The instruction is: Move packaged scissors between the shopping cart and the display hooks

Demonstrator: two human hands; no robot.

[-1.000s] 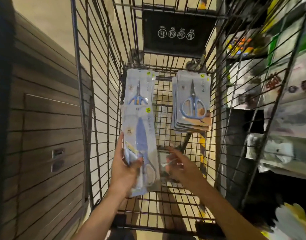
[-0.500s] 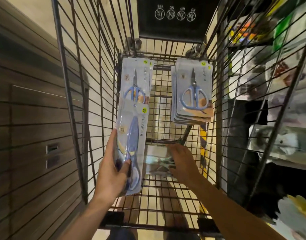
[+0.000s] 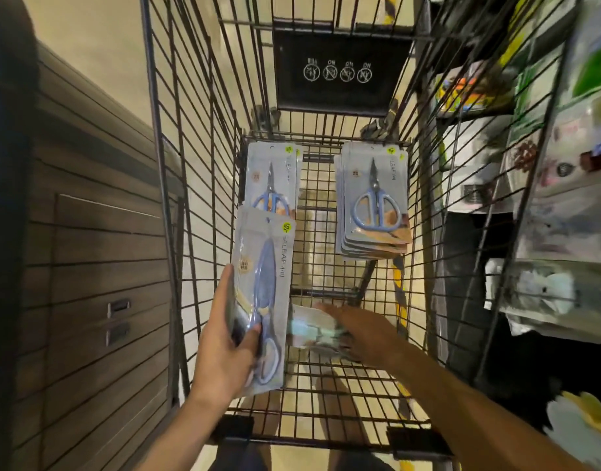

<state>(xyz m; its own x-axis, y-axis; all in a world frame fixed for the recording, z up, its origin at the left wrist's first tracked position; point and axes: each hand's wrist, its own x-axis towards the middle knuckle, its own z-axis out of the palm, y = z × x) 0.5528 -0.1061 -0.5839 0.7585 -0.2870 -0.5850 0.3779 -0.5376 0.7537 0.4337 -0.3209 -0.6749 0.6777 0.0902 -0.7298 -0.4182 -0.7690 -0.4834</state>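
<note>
I look down into a black wire shopping cart [image 3: 204, 185]. My left hand [image 3: 224, 348] grips a pack of blue scissors [image 3: 263, 294] by its lower end and holds it upright above the cart floor. My right hand [image 3: 363, 334] lies over a blurred pack [image 3: 309, 329] on the cart floor, fingers spread; whether it grips the pack is unclear. A single pack of blue scissors [image 3: 272, 178] lies at the far left of the cart. A stack of several packs [image 3: 374, 202] lies at the far right.
A black sign panel [image 3: 340, 69] hangs on the cart's far end. Display shelves with packaged goods [image 3: 544, 198] stand close on the right. A brown slatted wall [image 3: 88, 266] runs along the left. The cart's near rim [image 3: 326, 433] is just below my arms.
My left hand has kept hold of its pack throughout. My right hand went down onto the pack on the cart floor and now lies flatter over it, fingers stretched out.
</note>
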